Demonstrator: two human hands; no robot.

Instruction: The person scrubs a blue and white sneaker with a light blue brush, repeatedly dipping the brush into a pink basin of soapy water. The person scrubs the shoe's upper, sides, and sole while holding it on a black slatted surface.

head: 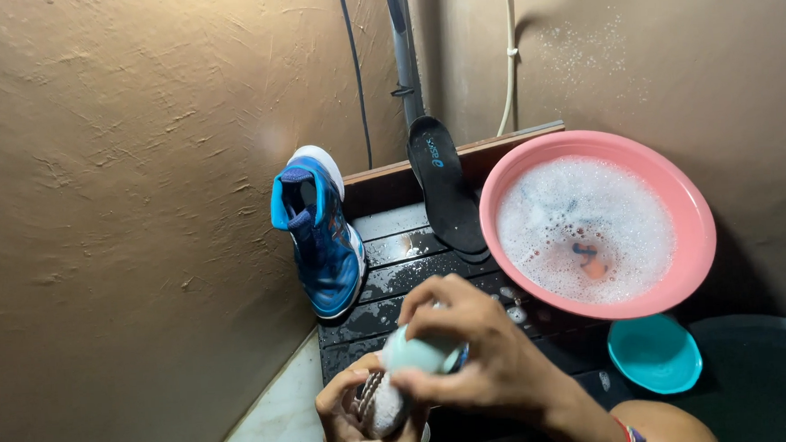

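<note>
One blue sneaker [320, 238] leans washed-looking against the wall, while the left hand [368, 420] grips a sudsy second shoe [383, 408] and the right hand [480, 351] clasps a pale scrub brush [418, 350].

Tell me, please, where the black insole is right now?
In the head view, the black insole leans upright against the back wall, between the blue shoe and the pink basin.

Both hands are bare, with no gloves or rings to be seen. The right hand [481, 355], at about five o'clock in the view, has short, plain nails, and its forearm carries no sleeve. A woven wristband [631, 434] in red, blue and other colours circles that wrist at the bottom edge. The left hand [360, 422], at six o'clock, shows bare fingers only; its wrist is out of view.
</note>
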